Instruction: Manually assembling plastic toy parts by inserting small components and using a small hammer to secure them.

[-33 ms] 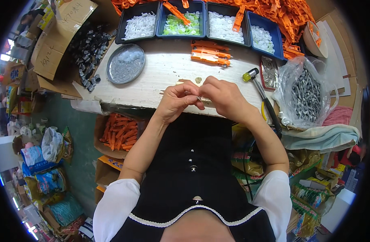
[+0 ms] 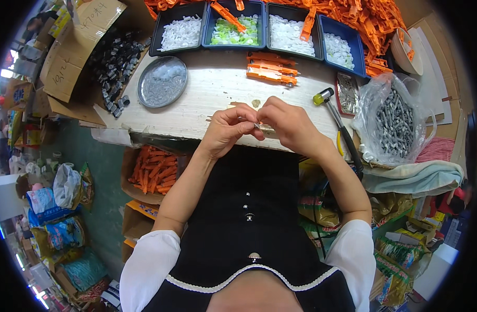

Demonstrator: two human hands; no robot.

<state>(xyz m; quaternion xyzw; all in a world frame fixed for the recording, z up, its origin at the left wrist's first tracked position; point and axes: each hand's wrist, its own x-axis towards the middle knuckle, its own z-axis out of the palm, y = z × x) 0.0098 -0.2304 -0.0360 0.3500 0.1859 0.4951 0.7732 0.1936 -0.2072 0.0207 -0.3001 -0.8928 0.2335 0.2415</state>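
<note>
My left hand and my right hand meet over the front edge of the pale worktable. Their fingertips pinch a small grey metal piece between them; most of it is hidden by the fingers. Three assembled orange plastic parts lie on the table just beyond my hands. A hammer with a yellow-tipped head lies right of my right hand.
Dark trays at the back hold white pieces, green pieces and more white pieces. A round metal dish sits left. A clear bag of grey metal parts stands right. A box of orange parts is under the table.
</note>
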